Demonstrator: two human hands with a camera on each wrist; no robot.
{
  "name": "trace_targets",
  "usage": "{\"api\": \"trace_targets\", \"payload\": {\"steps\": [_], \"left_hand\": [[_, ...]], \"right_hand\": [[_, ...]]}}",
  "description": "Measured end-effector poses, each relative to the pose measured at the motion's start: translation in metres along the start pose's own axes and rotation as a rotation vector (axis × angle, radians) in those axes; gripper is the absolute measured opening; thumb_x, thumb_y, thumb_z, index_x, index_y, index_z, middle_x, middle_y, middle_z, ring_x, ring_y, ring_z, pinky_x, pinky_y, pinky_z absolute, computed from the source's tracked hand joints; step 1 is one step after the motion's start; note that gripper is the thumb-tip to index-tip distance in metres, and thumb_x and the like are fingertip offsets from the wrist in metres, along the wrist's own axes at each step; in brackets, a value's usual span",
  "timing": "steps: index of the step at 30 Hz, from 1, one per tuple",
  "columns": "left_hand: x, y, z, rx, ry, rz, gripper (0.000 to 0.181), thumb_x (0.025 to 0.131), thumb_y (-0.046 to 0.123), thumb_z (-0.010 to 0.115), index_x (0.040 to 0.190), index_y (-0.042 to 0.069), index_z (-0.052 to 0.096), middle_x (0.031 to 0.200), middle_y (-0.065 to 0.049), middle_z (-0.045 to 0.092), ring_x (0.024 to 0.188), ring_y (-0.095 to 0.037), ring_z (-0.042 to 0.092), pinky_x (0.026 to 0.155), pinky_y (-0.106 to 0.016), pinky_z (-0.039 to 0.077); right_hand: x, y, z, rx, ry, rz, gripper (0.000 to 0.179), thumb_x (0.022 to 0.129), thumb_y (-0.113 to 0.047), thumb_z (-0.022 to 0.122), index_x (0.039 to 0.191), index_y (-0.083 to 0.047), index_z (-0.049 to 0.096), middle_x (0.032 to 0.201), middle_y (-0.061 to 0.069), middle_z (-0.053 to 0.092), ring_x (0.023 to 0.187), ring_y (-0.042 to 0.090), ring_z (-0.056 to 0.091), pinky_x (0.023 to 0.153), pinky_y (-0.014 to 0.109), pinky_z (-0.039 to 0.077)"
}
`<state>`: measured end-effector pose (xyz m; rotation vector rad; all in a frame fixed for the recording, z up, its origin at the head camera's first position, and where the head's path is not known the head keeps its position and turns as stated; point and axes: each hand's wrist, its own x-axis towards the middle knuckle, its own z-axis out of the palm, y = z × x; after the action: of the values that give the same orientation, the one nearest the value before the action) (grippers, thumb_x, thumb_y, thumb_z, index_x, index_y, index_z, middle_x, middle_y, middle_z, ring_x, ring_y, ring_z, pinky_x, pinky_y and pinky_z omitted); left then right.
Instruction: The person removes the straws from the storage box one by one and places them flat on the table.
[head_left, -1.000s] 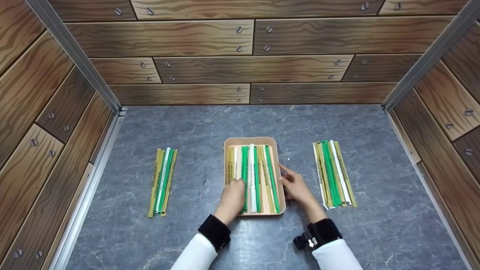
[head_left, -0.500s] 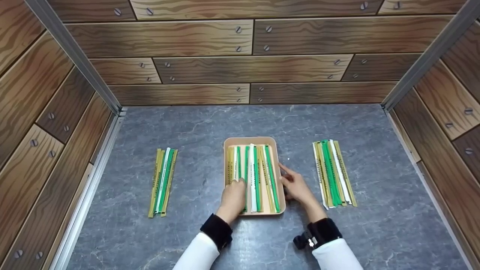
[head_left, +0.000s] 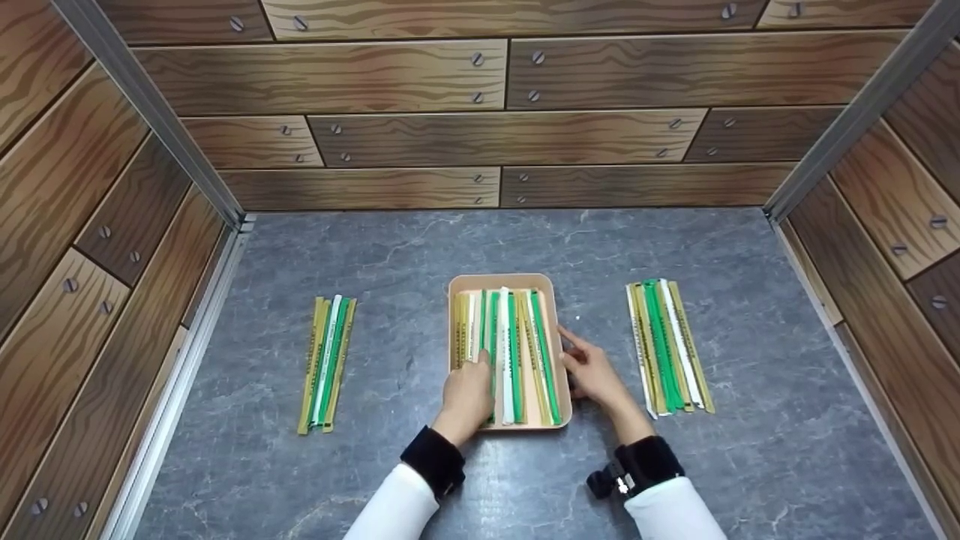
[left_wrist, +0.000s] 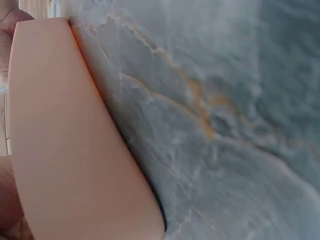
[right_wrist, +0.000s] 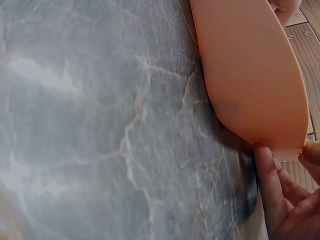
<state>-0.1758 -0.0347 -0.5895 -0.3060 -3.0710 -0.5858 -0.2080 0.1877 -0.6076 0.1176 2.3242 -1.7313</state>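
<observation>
A peach-coloured tray [head_left: 561,416] sits mid-table with several slim, printed straws in gold, white and green wrappers side by side in it. My left hand [head_left: 466,390] reaches over the tray's near left part. Its fingers pinch a green wrapped straw [head_left: 482,315], whose lower end is hidden under the hand. To the right of that straw lie other green straws and a wide white straw [head_left: 505,360]. My right hand [head_left: 596,375] holds the tray's right side; in the right wrist view a fingertip [right_wrist: 262,150] is low against the outer wall, the thumb by the rim.
To the left lies a bundle of gold, white and green straws [head_left: 326,367]; a similar bundle [head_left: 667,349] lies to the right. The grey marbled table [head_left: 405,255] is bounded by wood-patterned walls [head_left: 495,139] at the back and sides.
The green straw at my left fingers has shifted left from the neighbouring green straw, then slightly back right, and now looks narrower. My right hand and the tray stay in place.
</observation>
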Motion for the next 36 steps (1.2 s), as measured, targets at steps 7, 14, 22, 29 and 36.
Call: {"api": "trace_targets", "payload": {"steps": [7, 14, 22, 29, 36], "left_hand": [[-0.004, -0.002, -0.027, -0.162, -0.007, -0.099, 0.069, 0.080, -0.012, 0.059, 0.145, 0.001, 0.041, 0.086, -0.021, 0.064, 0.058, -0.026, 0.058, 0.049, -0.035, 0.050], [-0.013, -0.030, -0.055, -0.253, 0.115, -0.125, 0.057, 0.084, -0.011, 0.059, 0.139, 0.000, 0.050, 0.107, -0.024, 0.066, 0.081, -0.034, 0.066, 0.066, -0.043, 0.057], [-0.031, -0.087, -0.078, -0.248, 0.192, -0.299, 0.039, 0.088, -0.004, 0.061, 0.127, -0.002, 0.062, 0.108, -0.022, 0.066, 0.091, -0.038, 0.065, 0.075, -0.049, 0.055], [-0.045, -0.129, -0.091, -0.259, 0.185, -0.434, 0.046, 0.087, -0.008, 0.051, 0.132, -0.003, 0.059, 0.114, -0.027, 0.063, 0.096, -0.043, 0.063, 0.071, -0.054, 0.053], [-0.053, -0.163, -0.095, -0.262, 0.149, -0.572, 0.046, 0.089, -0.004, 0.054, 0.135, 0.000, 0.056, 0.118, -0.033, 0.060, 0.097, -0.049, 0.062, 0.070, -0.059, 0.051]], "right_hand": [[0.001, 0.002, 0.000, -0.017, 0.007, -0.002, 0.051, 0.100, -0.005, 0.054, 0.149, -0.017, 0.045, 0.103, 0.020, 0.061, 0.078, 0.025, 0.064, 0.050, 0.043, 0.057], [0.001, 0.002, -0.001, 0.006, 0.005, -0.004, 0.052, 0.100, -0.004, 0.054, 0.149, -0.016, 0.044, 0.107, 0.022, 0.062, 0.078, 0.027, 0.065, 0.051, 0.044, 0.057], [0.000, 0.000, 0.000, 0.016, -0.011, 0.001, 0.052, 0.100, -0.004, 0.053, 0.149, -0.015, 0.044, 0.108, 0.023, 0.062, 0.077, 0.027, 0.066, 0.050, 0.044, 0.057], [0.000, 0.000, 0.000, 0.026, -0.014, 0.008, 0.051, 0.100, -0.005, 0.053, 0.149, -0.015, 0.044, 0.109, 0.024, 0.061, 0.078, 0.027, 0.066, 0.051, 0.044, 0.057], [0.001, 0.001, 0.001, 0.016, 0.002, 0.007, 0.051, 0.099, -0.005, 0.054, 0.149, -0.015, 0.045, 0.108, 0.023, 0.062, 0.077, 0.026, 0.065, 0.050, 0.044, 0.057]]}}
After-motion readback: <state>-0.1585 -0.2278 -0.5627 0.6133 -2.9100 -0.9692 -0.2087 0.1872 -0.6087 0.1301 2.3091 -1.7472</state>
